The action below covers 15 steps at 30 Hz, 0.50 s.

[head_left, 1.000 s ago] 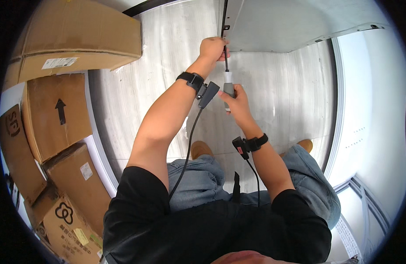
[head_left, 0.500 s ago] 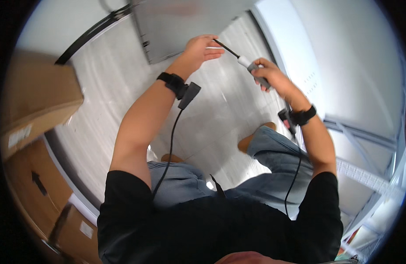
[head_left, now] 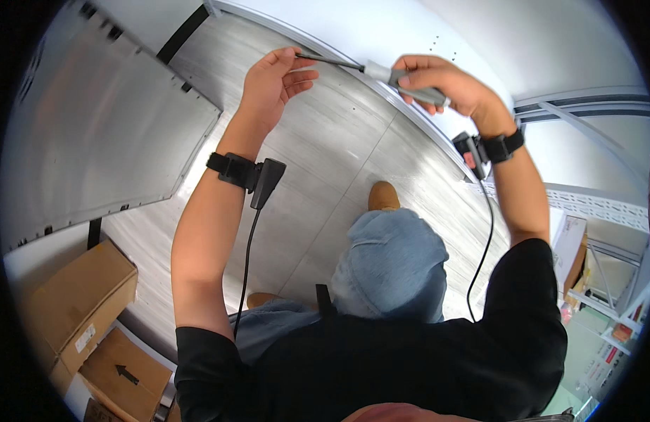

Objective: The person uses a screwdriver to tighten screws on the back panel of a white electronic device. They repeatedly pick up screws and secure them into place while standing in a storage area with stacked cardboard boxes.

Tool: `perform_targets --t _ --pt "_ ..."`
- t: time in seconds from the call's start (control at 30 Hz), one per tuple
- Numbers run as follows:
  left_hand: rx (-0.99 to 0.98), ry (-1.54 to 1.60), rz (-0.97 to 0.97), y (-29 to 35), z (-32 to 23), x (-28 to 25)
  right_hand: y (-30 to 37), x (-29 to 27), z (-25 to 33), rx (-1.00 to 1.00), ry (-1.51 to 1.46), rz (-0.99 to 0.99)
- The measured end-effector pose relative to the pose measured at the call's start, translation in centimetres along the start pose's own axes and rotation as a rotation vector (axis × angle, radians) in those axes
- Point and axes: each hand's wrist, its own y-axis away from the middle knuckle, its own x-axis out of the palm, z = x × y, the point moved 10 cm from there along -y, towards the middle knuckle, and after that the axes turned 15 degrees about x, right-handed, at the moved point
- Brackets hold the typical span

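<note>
A screwdriver with a light grey handle (head_left: 379,72) and a long dark shaft is held up in front of me, lying nearly level across the view. My right hand (head_left: 451,83) is wrapped round the rear of the handle. At the other end, the thumb and forefinger of my left hand (head_left: 268,81) pinch the shaft's tip, while its other fingers are spread. The tip itself is hidden by those fingers. Each wrist wears a black strap with a small dark device and a cable.
At the left stands a large grey metal panel (head_left: 121,133) with small dark clips along its edges. Cardboard boxes (head_left: 85,302) are stacked at the lower left. A white panel (head_left: 381,35) runs along the far side; metal shelving (head_left: 606,204) stands at the right.
My view has swung to the right, so the metal panel now sits at the left. The screwdriver has turned closer to level. One leg has stepped forward; both hands keep their hold.
</note>
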Motion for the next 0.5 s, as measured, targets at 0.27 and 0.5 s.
perform_targets --t 0.27,0.5 --pt "-0.066 -0.52 0.071 -5.8 12.3 6.7 -1.7 -3.6 -21.4 0.07 -0.757 0.037" --pt "0.255 -0.905 0.273 -10.9 21.5 15.5 -2.8 -6.3 -30.7 0.068 -1.115 -0.173"
